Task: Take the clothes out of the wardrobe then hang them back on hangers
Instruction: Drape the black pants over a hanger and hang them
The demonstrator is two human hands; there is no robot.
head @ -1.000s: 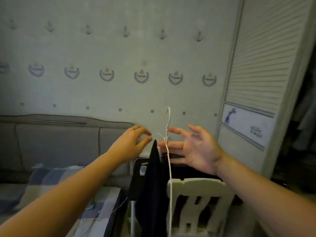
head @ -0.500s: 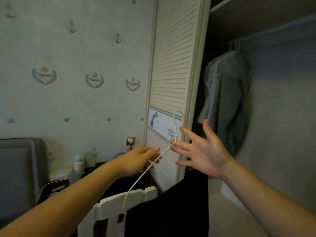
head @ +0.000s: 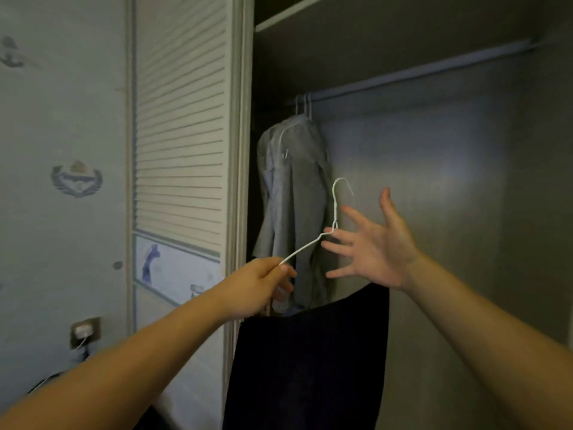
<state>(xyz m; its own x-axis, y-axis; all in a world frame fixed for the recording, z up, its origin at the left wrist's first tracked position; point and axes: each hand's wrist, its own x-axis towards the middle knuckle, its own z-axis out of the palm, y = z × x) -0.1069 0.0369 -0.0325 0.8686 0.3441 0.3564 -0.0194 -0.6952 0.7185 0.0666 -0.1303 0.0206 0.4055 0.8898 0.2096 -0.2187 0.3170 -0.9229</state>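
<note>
Well to the left of the fingers of the left hand [head: 255,285], pale wallpaper [head: 62,119] covers the wall. It carries a crest emblem [head: 76,180] above finger level, an anchor motif [head: 11,52] higher still, and a small grey dot [head: 117,265] at about finger height. Lower and further left sits a wall socket [head: 94,327] with a white plug [head: 82,330] in it, its cable [head: 79,343] trailing down.

Grey shirts [head: 296,197] crowd the rail's [head: 434,70] left end; rightward the rail runs free, with open space beneath it. A louvred door [head: 179,119] flanks its left.
</note>
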